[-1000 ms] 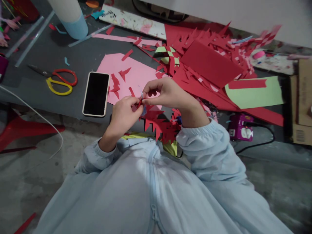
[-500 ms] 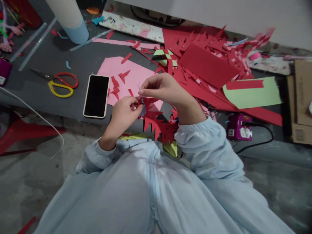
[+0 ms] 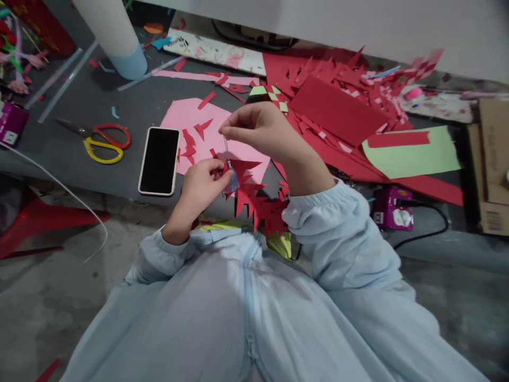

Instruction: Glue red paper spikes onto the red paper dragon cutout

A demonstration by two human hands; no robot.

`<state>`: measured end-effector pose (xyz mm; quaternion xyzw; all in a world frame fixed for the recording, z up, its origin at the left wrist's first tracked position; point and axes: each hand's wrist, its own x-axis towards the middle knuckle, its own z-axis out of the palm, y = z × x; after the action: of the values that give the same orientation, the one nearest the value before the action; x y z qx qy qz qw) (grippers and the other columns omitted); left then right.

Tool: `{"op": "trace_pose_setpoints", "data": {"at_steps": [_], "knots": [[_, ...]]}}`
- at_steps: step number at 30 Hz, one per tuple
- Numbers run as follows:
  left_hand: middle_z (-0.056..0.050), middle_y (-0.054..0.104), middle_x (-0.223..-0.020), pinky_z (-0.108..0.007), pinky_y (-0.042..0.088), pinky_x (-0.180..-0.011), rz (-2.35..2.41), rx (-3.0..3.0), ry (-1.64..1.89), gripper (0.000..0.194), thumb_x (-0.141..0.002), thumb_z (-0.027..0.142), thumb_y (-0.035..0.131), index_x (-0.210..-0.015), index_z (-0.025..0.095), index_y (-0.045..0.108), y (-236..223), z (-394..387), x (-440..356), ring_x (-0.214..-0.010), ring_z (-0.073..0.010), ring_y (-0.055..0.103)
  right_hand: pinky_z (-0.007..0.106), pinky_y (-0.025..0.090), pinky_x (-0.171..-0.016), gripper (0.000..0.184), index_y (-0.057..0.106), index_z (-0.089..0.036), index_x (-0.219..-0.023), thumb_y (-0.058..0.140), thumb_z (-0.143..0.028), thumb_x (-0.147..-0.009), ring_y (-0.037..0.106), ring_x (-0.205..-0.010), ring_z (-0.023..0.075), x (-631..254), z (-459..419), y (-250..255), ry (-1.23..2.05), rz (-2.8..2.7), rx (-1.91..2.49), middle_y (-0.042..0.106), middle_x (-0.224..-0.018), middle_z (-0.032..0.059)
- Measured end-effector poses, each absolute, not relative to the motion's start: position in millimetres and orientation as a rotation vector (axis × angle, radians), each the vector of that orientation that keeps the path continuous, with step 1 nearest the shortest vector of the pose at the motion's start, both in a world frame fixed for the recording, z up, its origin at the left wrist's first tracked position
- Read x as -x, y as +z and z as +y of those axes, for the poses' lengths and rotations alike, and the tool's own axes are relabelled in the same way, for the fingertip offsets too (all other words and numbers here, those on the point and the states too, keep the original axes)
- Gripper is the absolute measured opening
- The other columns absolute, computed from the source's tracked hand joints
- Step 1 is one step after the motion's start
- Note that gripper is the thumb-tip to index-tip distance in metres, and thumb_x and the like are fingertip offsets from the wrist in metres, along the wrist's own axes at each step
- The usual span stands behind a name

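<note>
Between finger and thumb, my left hand (image 3: 203, 183) pinches the end of a spiky red paper cutout (image 3: 254, 199), which trails to the right along the table's front edge. A blue-grey tassel (image 3: 232, 180) hangs at those fingertips, against the red paper. Above it, my right hand (image 3: 258, 124) pinches the tassel's thin cord and holds it drawn upward. Whether the cord passes through the paper is hidden by the left fingers. Beneath both hands lies a pink paper sheet (image 3: 183, 114) with small red scraps on it.
Left of my hands lie a phone (image 3: 159, 161) and scissors (image 3: 104, 143) with red and yellow handles. A white and blue bottle (image 3: 129, 58) stands behind. Red paper (image 3: 338, 109) is heaped at the back right, beside a green sheet (image 3: 413, 154) and a purple box (image 3: 393, 208).
My right hand has risen a little and moved slightly left, pulling the tassel's cord straight. The left hand keeps its pinch on the red paper and has barely moved.
</note>
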<state>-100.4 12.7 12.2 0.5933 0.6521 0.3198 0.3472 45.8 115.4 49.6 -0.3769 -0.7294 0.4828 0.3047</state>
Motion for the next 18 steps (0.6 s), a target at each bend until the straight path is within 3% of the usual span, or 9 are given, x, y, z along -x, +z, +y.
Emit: {"op": "trace_pose_setpoints", "data": {"at_steps": [4,9,14,18], "knots": [[0.004,0.054,-0.059,-0.026,0.030,-0.056,1.694,-1.496,0.838,0.016,-0.079,0.032,0.066,-0.072,0.018,0.064,8,14,104,-0.054,-0.0103,0.043,0.026,0.046,-0.064,0.011,0.066,-0.018,-0.076,0.072,-0.019,-0.086,0.054,-0.065,0.0087,-47,122,63,1.154,-1.812,1.093,0.065,-0.070,-0.0010],[0.003,0.057,-0.062,-0.026,0.032,-0.056,1.643,-1.423,0.895,0.014,-0.077,0.030,0.067,-0.071,0.017,0.064,4,17,109,-0.056,-0.0102,0.044,0.026,0.043,-0.060,0.027,0.065,-0.017,-0.066,0.063,-0.022,-0.093,0.051,-0.055,0.0069,-61,122,73,1.044,-1.821,1.260,0.061,-0.058,0.0008],[0.005,0.049,-0.058,-0.025,0.031,-0.055,1.586,-1.328,0.919,0.018,-0.079,0.028,0.066,-0.066,0.018,0.060,7,20,113,-0.053,-0.0090,0.039,0.030,0.045,-0.057,0.020,0.068,-0.017,-0.068,0.072,-0.029,-0.083,0.057,-0.057,0.0128,-77,111,51,0.994,-1.891,1.306,0.065,-0.060,0.0027],[0.005,0.050,-0.060,-0.025,0.033,-0.056,1.552,-1.293,0.956,0.017,-0.079,0.029,0.066,-0.068,0.017,0.061,4,21,118,-0.054,-0.0091,0.041,0.034,0.048,-0.061,0.009,0.070,-0.017,-0.071,0.074,-0.025,-0.075,0.063,-0.064,0.0179,-90,103,38,1.004,-1.927,1.324,0.070,-0.068,0.0053]]}}
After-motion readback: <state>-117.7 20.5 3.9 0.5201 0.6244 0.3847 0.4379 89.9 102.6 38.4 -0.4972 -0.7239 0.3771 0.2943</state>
